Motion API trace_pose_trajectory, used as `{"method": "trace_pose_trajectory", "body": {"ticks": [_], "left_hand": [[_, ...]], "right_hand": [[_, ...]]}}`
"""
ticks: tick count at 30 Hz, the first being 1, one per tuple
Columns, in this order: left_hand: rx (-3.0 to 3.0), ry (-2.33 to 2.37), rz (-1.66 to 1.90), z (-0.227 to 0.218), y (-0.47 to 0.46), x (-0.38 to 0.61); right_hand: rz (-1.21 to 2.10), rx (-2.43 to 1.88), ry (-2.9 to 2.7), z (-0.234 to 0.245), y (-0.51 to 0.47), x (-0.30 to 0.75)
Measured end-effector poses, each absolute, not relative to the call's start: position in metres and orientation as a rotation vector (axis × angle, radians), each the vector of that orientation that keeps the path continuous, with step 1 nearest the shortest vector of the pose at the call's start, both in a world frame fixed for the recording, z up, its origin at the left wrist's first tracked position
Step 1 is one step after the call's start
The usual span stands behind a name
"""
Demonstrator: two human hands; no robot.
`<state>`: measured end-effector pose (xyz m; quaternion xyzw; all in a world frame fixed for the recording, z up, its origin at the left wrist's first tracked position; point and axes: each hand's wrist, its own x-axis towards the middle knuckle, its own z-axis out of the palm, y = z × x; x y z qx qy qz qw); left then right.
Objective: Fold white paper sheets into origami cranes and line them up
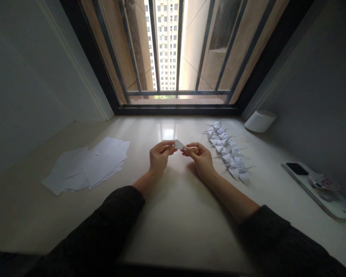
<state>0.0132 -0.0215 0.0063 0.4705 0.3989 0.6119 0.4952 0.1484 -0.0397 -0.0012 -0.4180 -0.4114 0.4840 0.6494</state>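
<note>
Both my hands meet over the middle of a pale window ledge [173, 215]. My left hand [159, 156] and my right hand [200, 157] each pinch an end of a small folded piece of white paper [179, 144], held just above the ledge. Fingers of both hands are closed on it. To the right of my right hand lies a row of several folded white paper cranes [227, 154]. To the left of my left hand lies a loose stack of white paper sheets [88, 165].
A barred window [173, 57] rises behind the ledge, with walls on both sides. A white roll-like object [260, 120] lies at the back right. A white tablet-like slab [320, 190] carrying a phone and a small patterned item sits at the right.
</note>
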Motion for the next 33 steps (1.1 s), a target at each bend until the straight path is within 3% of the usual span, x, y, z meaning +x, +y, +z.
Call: {"method": "trace_pose_trajectory", "body": {"ticks": [33], "left_hand": [[1.679, 1.134, 1.290, 0.002, -0.025, 0.007]], "right_hand": [[1.120, -0.968, -1.080, -0.008, -0.036, 0.155]]}}
